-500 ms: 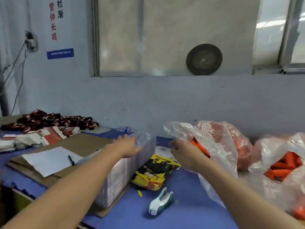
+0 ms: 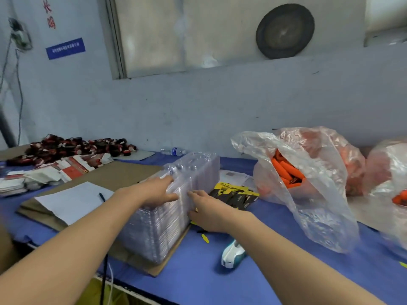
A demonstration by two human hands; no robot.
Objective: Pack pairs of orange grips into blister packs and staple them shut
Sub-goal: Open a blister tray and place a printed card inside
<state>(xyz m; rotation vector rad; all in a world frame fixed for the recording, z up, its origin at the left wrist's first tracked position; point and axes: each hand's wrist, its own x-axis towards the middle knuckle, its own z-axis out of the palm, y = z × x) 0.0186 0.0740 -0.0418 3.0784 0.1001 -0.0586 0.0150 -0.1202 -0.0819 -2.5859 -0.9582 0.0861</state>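
Note:
A long stack of clear blister packs [image 2: 176, 208] lies on a cardboard sheet on the blue table. My left hand [image 2: 156, 192] rests on top of the stack with fingers stretched out. My right hand [image 2: 207, 211] touches the stack's right side, fingers straight. Orange grips [image 2: 286, 170] fill an open clear plastic bag [image 2: 312, 179] to the right. A white and teal stapler [image 2: 232, 254] lies on the table below my right forearm. Yellow and black insert cards [image 2: 235, 195] lie just right of the stack.
A second bag of orange grips [image 2: 394, 186] sits at the far right. White paper with a pen [image 2: 72, 200] lies on cardboard at left. Dark red items [image 2: 70, 147], printed cards [image 2: 55, 170] and a water bottle [image 2: 174, 151] lie near the wall.
My right hand left the bag of grips and moved left and down to the side of the blister stack. My left hand slid nearer along the stack's top.

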